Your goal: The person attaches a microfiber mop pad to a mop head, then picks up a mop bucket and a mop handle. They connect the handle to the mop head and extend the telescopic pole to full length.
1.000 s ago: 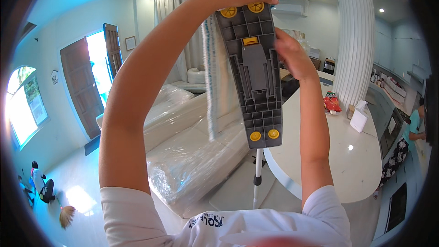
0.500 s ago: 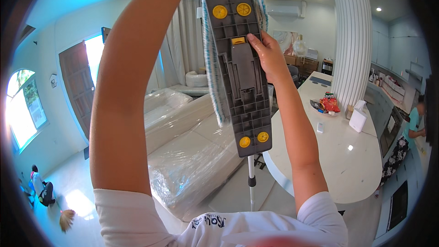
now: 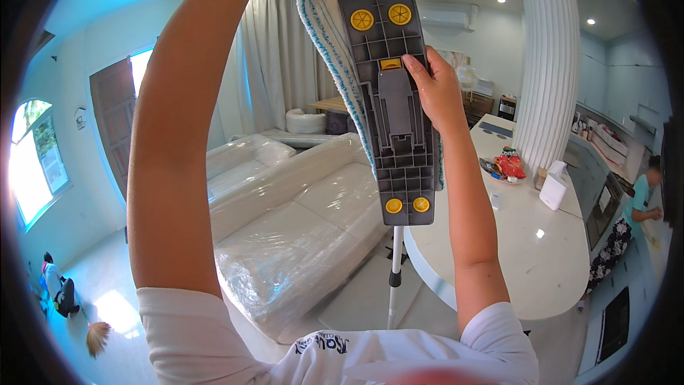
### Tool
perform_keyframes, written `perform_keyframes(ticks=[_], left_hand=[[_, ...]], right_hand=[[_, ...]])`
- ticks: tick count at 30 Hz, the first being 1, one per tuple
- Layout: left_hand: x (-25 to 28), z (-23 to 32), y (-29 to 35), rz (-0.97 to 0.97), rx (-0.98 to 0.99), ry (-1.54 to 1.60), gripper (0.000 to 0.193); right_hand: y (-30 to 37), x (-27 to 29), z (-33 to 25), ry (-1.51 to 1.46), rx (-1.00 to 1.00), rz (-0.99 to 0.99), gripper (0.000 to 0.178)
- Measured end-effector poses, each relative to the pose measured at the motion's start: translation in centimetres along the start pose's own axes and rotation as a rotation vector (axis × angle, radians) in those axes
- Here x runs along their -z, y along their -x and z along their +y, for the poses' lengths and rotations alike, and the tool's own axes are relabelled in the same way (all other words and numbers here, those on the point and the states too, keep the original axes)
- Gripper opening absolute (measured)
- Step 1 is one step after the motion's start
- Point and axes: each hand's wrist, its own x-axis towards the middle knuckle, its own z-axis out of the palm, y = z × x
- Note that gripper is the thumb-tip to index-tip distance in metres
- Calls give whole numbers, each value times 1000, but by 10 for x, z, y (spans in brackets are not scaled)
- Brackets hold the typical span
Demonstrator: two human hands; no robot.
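A dark grey flat mop head (image 3: 396,110) with round yellow inserts and a yellow catch is held up before me, its underside facing me. My right hand (image 3: 439,93) is closed around its right edge, the thumb lying beside the yellow catch. Behind the mop head hangs a white mop pad (image 3: 324,25) with a blue-striped fringe, showing mostly along the left side and top. The white mop pole (image 3: 395,278) runs down from behind the head's lower end. My left arm (image 3: 171,128) reaches up past the top edge of the picture, so my left hand is out of sight.
Plastic-wrapped sofas (image 3: 299,242) fill the middle left. On my right a rounded white counter (image 3: 527,278) carries a plate of snack packets (image 3: 507,165) and a white tissue box (image 3: 553,189), beside a fluted column (image 3: 547,64). One person (image 3: 638,210) stands far right; another (image 3: 60,289) crouches left near a broom (image 3: 97,337).
The mop head has shifted slightly right and stands more upright. More of the pad shows at its upper left, and my view has turned a little.
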Motion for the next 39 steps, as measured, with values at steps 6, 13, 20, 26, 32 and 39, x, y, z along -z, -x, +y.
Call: perform_keyframes(ticks=[6, 13, 20, 26, 32, 39], left_hand=[[-28, 21, -39, 91, -191, -97, 54], [-63, 9, -89, 415, -297, -165, 45], [-31, 50, -24, 44, -214, 84, 50], [-29, 38, -15, -94, -75, -48, 53], [-24, 43, 12, -178, 10, 143, 61], [-97, 15, 46, 413, 121, 580, 70]], right_hand=[[1, -3, 11, -212, -51, -32, 26], [8, -18, 0, -572, -129, -117, 29], [10, -18, 12, -398, -113, -52, 29], [10, -21, 8, -379, -61, -34, 29], [12, -23, 4, -401, -63, -14, 31], [13, -7, 11, -563, -133, 61, 28]])
